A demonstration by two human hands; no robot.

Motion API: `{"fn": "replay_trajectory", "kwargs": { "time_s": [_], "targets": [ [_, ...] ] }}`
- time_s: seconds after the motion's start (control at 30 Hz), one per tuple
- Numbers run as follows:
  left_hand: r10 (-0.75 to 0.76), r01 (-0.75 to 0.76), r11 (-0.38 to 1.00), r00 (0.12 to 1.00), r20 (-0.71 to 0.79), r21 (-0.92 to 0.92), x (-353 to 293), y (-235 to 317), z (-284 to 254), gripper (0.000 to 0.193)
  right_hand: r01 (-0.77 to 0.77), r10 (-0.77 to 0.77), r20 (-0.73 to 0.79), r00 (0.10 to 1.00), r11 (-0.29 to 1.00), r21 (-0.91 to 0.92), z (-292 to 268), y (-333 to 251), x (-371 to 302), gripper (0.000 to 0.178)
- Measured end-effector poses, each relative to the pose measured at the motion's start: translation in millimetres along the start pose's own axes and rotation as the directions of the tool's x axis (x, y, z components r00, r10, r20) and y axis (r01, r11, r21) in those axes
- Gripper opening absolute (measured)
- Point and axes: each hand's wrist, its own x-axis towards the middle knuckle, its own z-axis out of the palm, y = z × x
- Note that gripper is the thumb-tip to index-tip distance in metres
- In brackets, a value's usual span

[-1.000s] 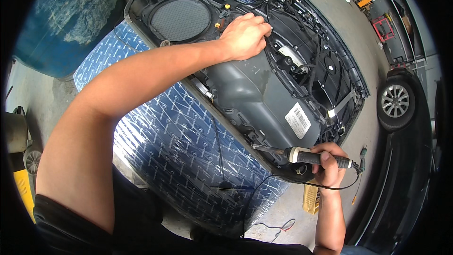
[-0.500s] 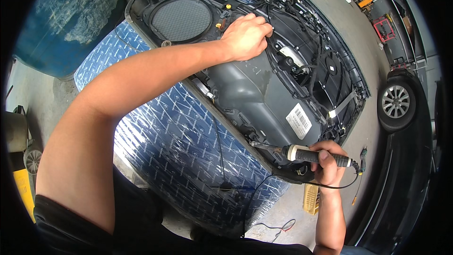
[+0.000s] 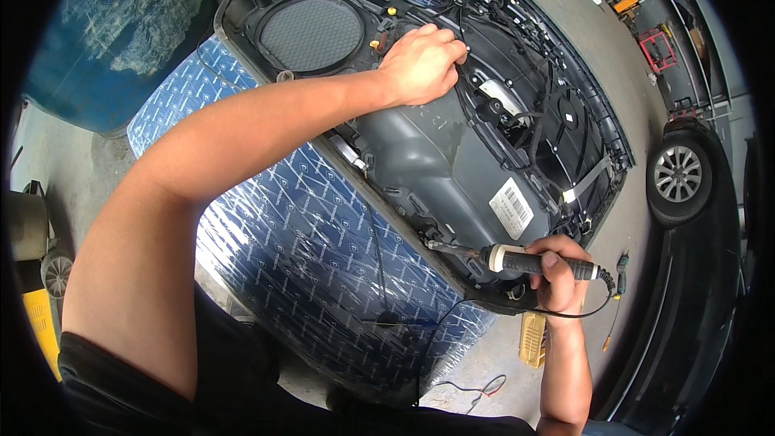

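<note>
The right hand [image 3: 561, 274] has turned a little since 1 second ago. The soldering iron [image 3: 517, 260] it holds now lies flatter, and its metal tip points more to the left, along the lower edge of the car door panel [image 3: 436, 161]. The thin black cord behind the handle hangs a bit lower. The left hand [image 3: 421, 63] has barely shifted on the panel.

Left hand [image 3: 421, 63]: we stretched our arm far forward, fingers curled, palm down.
Right hand [image 3: 560, 273]: we kept it fisted, forearm upright.
</note>
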Motion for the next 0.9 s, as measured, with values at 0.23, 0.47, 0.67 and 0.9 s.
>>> {"fn": "replay_trajectory", "kwargs": {
  "time_s": [0.23,0.47,0.67,0.9],
  "targets": [
    [-0.002,0.002,1.000,1.000,-0.001,-0.009,0.9,-0.8,3.0,0.020,0.008,-0.008,0.008,1.000,1.000,0.008,1.0,0.5,1.0,0.025],
    [-0.002,0.002,1.000,1.000,-0.019,-0.011,0.1,-0.3,2.0,0.019,0.009,-0.009,0.027,1.000,1.000,0.005,0.6,0.3,2.9,0.026],
    [0.013,-0.013,1.000,0.999,-0.037,-0.015,-0.5,0.0,3.1,0.019,0.010,-0.010,0.028,1.000,1.000,0.003,0.2,0.8,3.5,0.027],
    [0.019,-0.020,1.000,0.999,-0.049,-0.012,-0.5,-1.3,4.2,0.019,0.024,-0.024,-0.018,1.000,0.999,0.041,-4.7,1.4,0.3,0.029]
  ]
}}
